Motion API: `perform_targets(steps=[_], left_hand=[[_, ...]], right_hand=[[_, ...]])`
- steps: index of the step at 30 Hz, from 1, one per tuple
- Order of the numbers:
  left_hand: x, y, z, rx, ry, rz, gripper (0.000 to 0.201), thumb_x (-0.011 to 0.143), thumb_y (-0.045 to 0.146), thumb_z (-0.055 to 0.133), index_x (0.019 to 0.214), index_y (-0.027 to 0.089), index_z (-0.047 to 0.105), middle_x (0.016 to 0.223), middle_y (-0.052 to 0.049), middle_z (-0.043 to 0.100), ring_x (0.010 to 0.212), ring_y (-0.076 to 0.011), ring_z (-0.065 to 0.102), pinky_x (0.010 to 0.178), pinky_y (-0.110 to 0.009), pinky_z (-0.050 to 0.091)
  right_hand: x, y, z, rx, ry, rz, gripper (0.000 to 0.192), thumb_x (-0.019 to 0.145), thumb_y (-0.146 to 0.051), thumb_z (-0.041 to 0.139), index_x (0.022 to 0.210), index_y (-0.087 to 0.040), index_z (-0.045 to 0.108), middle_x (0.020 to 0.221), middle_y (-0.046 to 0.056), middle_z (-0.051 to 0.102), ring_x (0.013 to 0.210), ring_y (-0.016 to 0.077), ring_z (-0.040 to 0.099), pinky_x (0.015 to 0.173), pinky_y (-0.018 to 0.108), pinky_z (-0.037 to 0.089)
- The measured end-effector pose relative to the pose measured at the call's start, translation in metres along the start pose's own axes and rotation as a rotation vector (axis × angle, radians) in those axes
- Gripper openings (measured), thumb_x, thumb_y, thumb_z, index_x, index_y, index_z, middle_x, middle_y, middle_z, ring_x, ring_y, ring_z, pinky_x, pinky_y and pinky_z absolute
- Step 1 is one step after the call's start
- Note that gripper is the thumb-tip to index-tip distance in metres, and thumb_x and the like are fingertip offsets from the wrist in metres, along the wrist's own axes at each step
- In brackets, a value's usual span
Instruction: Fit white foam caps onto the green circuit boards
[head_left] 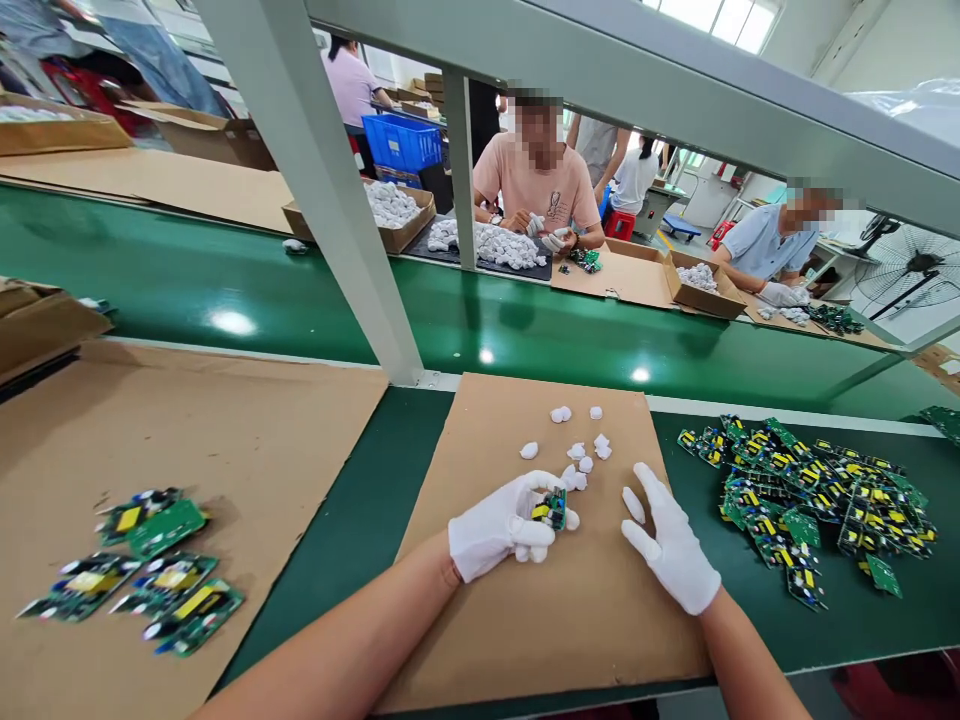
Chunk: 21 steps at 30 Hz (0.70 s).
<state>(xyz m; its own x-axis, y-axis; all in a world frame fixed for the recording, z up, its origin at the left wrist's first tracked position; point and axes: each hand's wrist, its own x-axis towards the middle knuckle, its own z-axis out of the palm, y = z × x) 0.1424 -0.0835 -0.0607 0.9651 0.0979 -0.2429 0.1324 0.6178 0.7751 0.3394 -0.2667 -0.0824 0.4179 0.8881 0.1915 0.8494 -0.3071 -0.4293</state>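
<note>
Low in the frame's centre, the gloved left hand (499,528) clenches a small green circuit board (553,508), while the right hand (670,548) rests released just to its right, fingers spread on cardboard (525,620).

green bench top (360,520), three cardboard sheets on it, centre sheet (540,620), left sheet (187,430), loose circuit boards heaped right (810,500)

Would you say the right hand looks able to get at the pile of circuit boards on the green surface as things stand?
Probably yes. The right hand is open and holds nothing, and the pile of circuit boards lies just to its right, with only bare cardboard sheet and green surface between them.
</note>
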Motion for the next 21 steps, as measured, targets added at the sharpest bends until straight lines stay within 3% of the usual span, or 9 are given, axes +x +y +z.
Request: perform_targets(steps=[3,5,7,9,11,12,14,17,21], left_hand=[[0.000,0.002,0.002,0.043,0.043,0.021,0.060,0.060,0.013,0.069,0.115,0.023,0.048,0.093,-0.005,0.061,0.044,-0.0004,0.043,0.038,-0.015,0.025],[0.001,0.004,0.005,0.052,0.053,0.049,0.063,0.059,0.014,0.071,0.118,0.022,0.050,0.101,-0.008,0.060,0.047,-0.0010,0.045,0.039,-0.015,0.026],[0.001,0.004,0.006,0.041,0.062,0.076,0.060,0.063,0.021,0.071,0.119,0.021,0.051,0.107,-0.011,0.059,0.051,-0.0029,0.050,0.040,-0.016,0.028],[0.002,0.003,0.005,0.022,0.081,0.104,0.056,0.069,0.031,0.068,0.121,0.020,0.049,0.111,-0.013,0.058,0.054,-0.0059,0.055,0.041,-0.016,0.032],[0.003,0.001,0.004,0.012,0.139,0.144,0.059,0.073,0.036,0.065,0.125,0.019,0.044,0.114,-0.015,0.058,0.058,-0.0092,0.060,0.043,-0.017,0.037],[0.004,0.000,0.003,0.015,0.174,0.161,0.063,0.073,0.036,0.066,0.127,0.018,0.041,0.114,-0.015,0.058,0.059,-0.0105,0.062,0.044,-0.018,0.038],[0.004,-0.001,0.002,0.024,0.229,0.187,0.065,0.071,0.035,0.068,0.127,0.018,0.041,0.114,-0.015,0.059,0.062,-0.0120,0.063,0.046,-0.019,0.040],[0.003,0.001,0.000,0.017,0.224,0.229,0.052,0.073,0.036,0.067,0.118,0.016,0.050,0.108,-0.013,0.061,0.066,-0.0112,0.062,0.050,-0.018,0.041],[0.002,0.007,-0.002,0.021,0.213,0.272,0.043,0.073,0.037,0.066,0.108,0.014,0.057,0.095,-0.010,0.063,0.070,-0.0110,0.059,0.054,-0.018,0.040]], right_hand=[[-0.002,0.005,0.001,0.025,0.143,0.069,0.055,0.080,-0.033,0.056,0.132,-0.018,0.043,0.133,0.012,0.049,0.122,0.0278,0.045,0.102,0.048,0.037],[-0.001,0.002,0.001,-0.001,0.132,0.036,0.037,0.079,-0.031,0.057,0.115,-0.021,0.061,0.123,0.010,0.058,0.120,0.0287,0.048,0.103,0.050,0.035],[0.003,-0.006,-0.004,0.073,0.100,0.025,0.026,0.082,-0.029,0.054,0.103,-0.024,0.067,0.115,0.007,0.064,0.114,0.0271,0.052,0.101,0.048,0.036],[0.012,-0.022,-0.012,0.258,0.085,0.098,0.027,0.084,-0.032,0.052,0.105,-0.025,0.067,0.107,0.006,0.067,0.100,0.0242,0.061,0.091,0.042,0.046],[0.023,-0.044,-0.021,0.487,0.015,0.215,0.031,0.084,-0.039,0.053,0.109,-0.024,0.065,0.094,0.005,0.069,0.072,0.0182,0.063,0.070,0.033,0.052],[0.029,-0.057,-0.024,0.589,-0.033,0.273,0.033,0.084,-0.041,0.053,0.109,-0.023,0.065,0.084,0.004,0.068,0.056,0.0138,0.058,0.058,0.030,0.051],[0.041,-0.081,-0.026,0.775,-0.054,0.345,0.041,0.082,-0.042,0.057,0.115,-0.019,0.060,0.073,0.001,0.065,0.044,0.0090,0.048,0.047,0.026,0.044],[0.052,-0.104,-0.014,0.953,0.017,0.355,0.045,0.077,-0.040,0.065,0.114,-0.017,0.056,0.062,-0.003,0.060,0.039,0.0068,0.042,0.040,0.022,0.036],[0.049,-0.104,0.008,0.976,0.050,0.206,0.024,0.079,-0.036,0.062,0.094,-0.017,0.062,0.072,0.002,0.064,0.052,0.0101,0.054,0.047,0.023,0.044]])
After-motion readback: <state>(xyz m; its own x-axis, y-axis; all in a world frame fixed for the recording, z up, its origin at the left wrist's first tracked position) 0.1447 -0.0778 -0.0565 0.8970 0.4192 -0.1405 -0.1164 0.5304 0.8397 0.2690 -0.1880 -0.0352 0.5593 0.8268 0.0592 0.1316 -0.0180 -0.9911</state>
